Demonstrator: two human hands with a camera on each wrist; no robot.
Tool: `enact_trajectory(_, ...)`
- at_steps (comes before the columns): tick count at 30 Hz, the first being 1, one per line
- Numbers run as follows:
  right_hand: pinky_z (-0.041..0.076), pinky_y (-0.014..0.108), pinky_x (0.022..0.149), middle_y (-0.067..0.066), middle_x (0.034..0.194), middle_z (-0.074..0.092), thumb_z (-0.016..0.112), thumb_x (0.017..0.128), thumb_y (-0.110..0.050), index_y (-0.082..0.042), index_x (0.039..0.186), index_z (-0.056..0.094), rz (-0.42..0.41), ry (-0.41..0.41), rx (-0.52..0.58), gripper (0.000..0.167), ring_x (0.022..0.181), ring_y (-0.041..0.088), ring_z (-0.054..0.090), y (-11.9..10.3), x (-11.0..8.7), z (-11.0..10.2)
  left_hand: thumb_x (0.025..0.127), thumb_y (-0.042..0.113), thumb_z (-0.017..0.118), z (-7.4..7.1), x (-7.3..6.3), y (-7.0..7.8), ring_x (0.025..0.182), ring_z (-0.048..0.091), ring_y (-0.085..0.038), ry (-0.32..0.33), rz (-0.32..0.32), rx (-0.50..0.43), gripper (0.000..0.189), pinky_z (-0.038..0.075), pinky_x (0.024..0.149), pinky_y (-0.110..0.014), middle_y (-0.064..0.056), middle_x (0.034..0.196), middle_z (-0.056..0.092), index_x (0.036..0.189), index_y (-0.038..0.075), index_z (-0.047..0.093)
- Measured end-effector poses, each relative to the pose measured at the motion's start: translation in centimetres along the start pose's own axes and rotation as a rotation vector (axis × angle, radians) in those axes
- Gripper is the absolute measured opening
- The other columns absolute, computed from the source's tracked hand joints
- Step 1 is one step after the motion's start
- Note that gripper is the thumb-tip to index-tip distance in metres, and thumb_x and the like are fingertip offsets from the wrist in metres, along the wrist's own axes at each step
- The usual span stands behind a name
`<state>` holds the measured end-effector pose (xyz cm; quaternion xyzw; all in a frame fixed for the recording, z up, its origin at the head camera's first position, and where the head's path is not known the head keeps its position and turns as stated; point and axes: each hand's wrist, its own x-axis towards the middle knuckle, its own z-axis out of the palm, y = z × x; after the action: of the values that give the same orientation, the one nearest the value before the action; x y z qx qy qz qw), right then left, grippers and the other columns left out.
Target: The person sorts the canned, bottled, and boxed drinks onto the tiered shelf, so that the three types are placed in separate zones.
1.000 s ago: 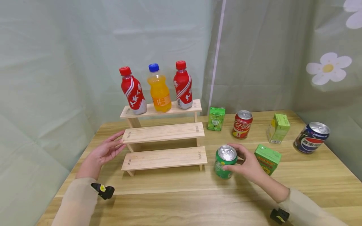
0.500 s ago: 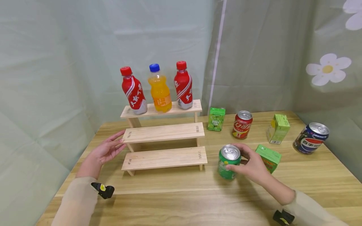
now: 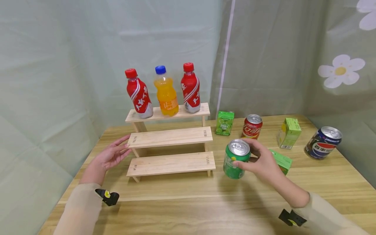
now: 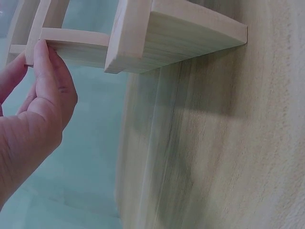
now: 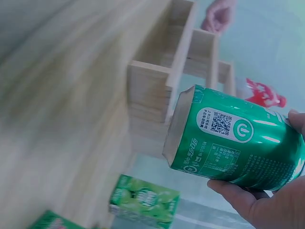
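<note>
My right hand [image 3: 264, 162] grips a green soda can [image 3: 234, 166] with a silver top, thumb in front and fingers behind. The can is raised off the table, right of the lowest step, and its shadow falls below it. In the right wrist view the can [image 5: 233, 138] shows a QR code and its bare metal base. My left hand [image 3: 111, 156] is at the left end of the middle step of a three-tier wooden display shelf [image 3: 171, 137]. In the left wrist view, thumb and fingers [image 4: 43, 71] pinch that step's end.
On the top step stand two red-labelled bottles [image 3: 192, 93] and an orange drink bottle [image 3: 166, 98]. Right of the shelf are green juice cartons [image 3: 225, 124], a red can [image 3: 252, 128] and a dark blue can [image 3: 323, 145]. Another carton [image 3: 282, 160] is partly behind my right hand.
My right hand first shifted the green can slightly right along the table, then lifted it. The can now overlaps the red can's lower part. My left hand has stayed in place.
</note>
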<state>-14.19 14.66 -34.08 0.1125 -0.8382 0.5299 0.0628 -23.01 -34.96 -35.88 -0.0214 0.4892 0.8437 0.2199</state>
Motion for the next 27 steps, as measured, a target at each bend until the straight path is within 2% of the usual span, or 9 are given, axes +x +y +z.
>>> enact_trajectory(8,0.056,0.030,0.084,0.016,0.120,0.060,0.082,0.072,-0.008,-0.003,0.129,0.051,-0.073,0.027,0.020,0.066,0.105,0.031,0.061,-2.4,1.0,0.3,0.098,-0.005,0.043,0.1,0.0,0.0,0.090,0.067,-0.013,0.010,0.004,0.021,0.040,0.056,0.084,-0.021,-0.004,0.102,0.064,0.107,0.022,0.070)
enact_trajectory(19,0.057,0.036,0.084,0.016,0.119,0.061,0.082,0.070,-0.004,-0.003,0.130,0.052,-0.080,0.020,0.101,0.067,0.102,0.029,0.062,-5.1,3.4,2.5,0.097,-0.005,0.042,0.1,0.0,0.1,0.089,0.067,-0.014,0.009,0.006,0.025,0.041,0.056,0.085,-0.021,-0.004,0.103,0.063,0.108,0.023,0.070)
enact_trajectory(27,0.058,0.037,0.083,0.010,0.121,0.061,0.084,0.071,-0.011,-0.010,0.132,0.052,-0.075,0.004,0.125,0.070,0.102,0.026,0.061,-7.1,5.0,4.3,0.098,-0.005,0.042,0.1,0.0,0.0,0.090,0.067,-0.014,0.004,0.008,0.021,0.040,0.056,0.085,-0.021,-0.004,0.103,0.063,0.109,0.022,0.069)
